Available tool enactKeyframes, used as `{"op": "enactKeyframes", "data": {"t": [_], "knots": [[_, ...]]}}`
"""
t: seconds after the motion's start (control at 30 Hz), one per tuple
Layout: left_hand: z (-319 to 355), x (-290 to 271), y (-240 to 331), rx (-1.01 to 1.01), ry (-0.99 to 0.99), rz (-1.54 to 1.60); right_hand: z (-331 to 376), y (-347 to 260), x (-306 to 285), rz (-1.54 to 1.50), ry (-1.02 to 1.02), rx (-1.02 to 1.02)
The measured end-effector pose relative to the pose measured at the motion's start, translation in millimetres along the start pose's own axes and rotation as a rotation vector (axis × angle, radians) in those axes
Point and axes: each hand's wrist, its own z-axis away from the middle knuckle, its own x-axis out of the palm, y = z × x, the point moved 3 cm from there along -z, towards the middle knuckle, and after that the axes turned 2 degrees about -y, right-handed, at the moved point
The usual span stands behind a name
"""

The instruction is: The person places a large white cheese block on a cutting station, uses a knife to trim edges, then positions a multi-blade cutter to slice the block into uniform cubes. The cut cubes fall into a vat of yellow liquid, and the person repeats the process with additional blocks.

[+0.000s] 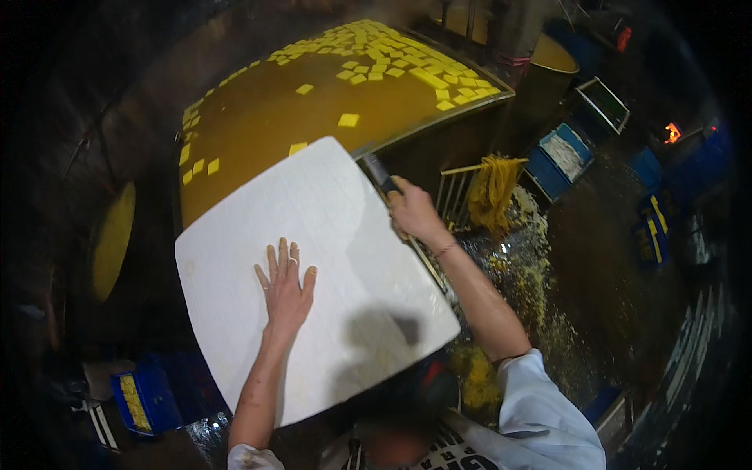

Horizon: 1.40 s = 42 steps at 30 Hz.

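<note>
The room around you is dark, its floor wet and strewn with yellow scraps. A wide vat of murky ochre liquid carries small yellow squares floating mostly at its far side. Just in front of the vat lies a large white slab, smooth, faintly scored in a grid. Your left hand rests flat on it, fingers spread. Your right hand, at the slab's right edge, has its fingers wrapped around a dark handle.
</note>
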Motion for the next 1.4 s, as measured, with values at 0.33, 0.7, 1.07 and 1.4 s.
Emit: {"op": "enactKeyframes", "data": {"t": [0.33,0.7,1.07,1.4], "knots": [[-154.1,19.3,56.5,-0.013,0.041,0.034,-146.5,-3.2,53.7,0.194,0.041,-0.231],[-318.6,16.7,89.9,0.287,-0.016,0.058,-146.2,-2.5,45.7,0.204,-0.010,-0.319],[-261.5,46.2,151.7,0.579,-0.692,-0.261,35.1,49.7,-10.0,0.164,-0.128,-0.192],[-133.9,54.8,217.7,0.611,-0.993,-0.041,174.3,100.6,-55.0,0.034,-0.212,-0.102]]}}
